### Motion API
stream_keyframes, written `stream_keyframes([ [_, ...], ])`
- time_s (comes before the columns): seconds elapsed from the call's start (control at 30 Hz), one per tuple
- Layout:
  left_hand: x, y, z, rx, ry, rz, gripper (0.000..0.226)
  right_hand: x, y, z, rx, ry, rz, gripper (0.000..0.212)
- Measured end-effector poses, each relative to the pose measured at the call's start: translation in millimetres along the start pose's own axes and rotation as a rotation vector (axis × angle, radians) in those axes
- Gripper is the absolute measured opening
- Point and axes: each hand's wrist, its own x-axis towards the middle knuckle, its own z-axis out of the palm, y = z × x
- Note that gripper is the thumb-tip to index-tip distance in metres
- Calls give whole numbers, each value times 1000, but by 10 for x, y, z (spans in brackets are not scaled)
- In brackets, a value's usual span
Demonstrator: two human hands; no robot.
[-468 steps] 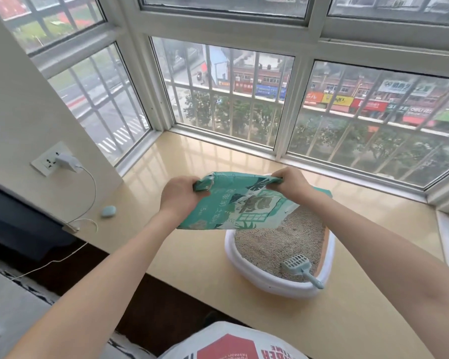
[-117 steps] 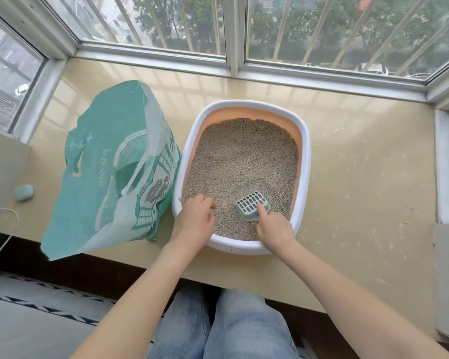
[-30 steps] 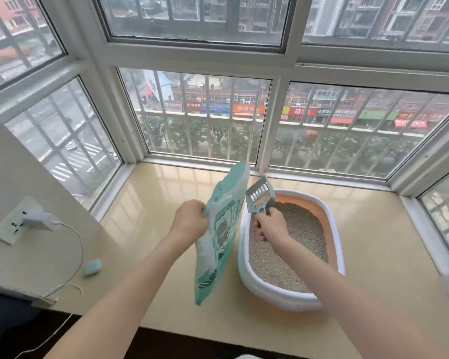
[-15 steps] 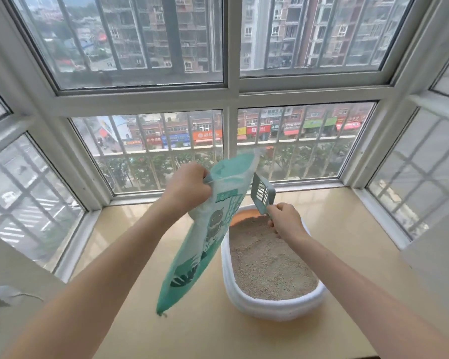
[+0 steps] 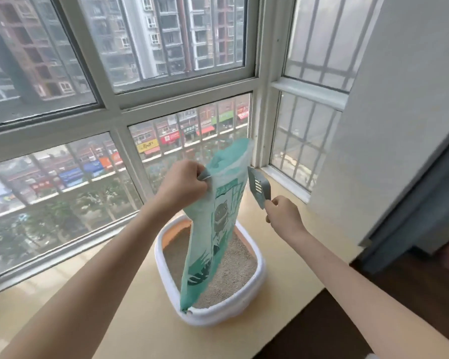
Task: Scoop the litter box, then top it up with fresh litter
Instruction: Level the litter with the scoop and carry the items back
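litter bag (image 5: 215,218) hangs over box (image 5: 260,270) (rim touched).

High-rise flat: bay window (image 5: 182,81) ledge (image 5: 130,314), litter box (image 5: 254,288).

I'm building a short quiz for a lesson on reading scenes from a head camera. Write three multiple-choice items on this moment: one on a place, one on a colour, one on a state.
1. Where does the litter bag hang?
A. Over the litter box
B. Flat on the sill
C. Outside the window

2. What colour is the scoop?
A. Red
B. Grey
C. Yellow

3. What is the state of the left hand?
A. Open and held apart from everything
B. Pressing flat on the sill
C. Gripping the bag near its top

Answers:
1 A, the bag's lower end reaches the near rim of the litter box.
2 B, its slotted head is plainly grey, held up by the right hand.
3 C, the fingers are curled round the bag's upper edge.
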Motion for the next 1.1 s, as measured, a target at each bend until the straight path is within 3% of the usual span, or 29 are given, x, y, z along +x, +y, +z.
stream_keyframes([
  [0.3, 548, 1066, 1044, -49, -299, 252, 13, 13, 936, -1022, 185, 259, 281, 21],
  [0.43, 627, 1648, 1462, 12, -453, 444, 21, -104, 1332, -1474, 277, 385, 377, 19],
  [0.53, 690, 2057, 1832, 57, -589, 557, 12, -225, 1589, -1787, 346, 446, 436, 19],
  [1.0, 746, 3787, 3801, 252, -986, 748, 11, -280, 2919, -3001, 349, 676, 646, 23],
  [1.1, 694, 4084, 4095, 340, -1005, 852, 12, -294, 3169, -3209, 389, 716, 689, 21],
])
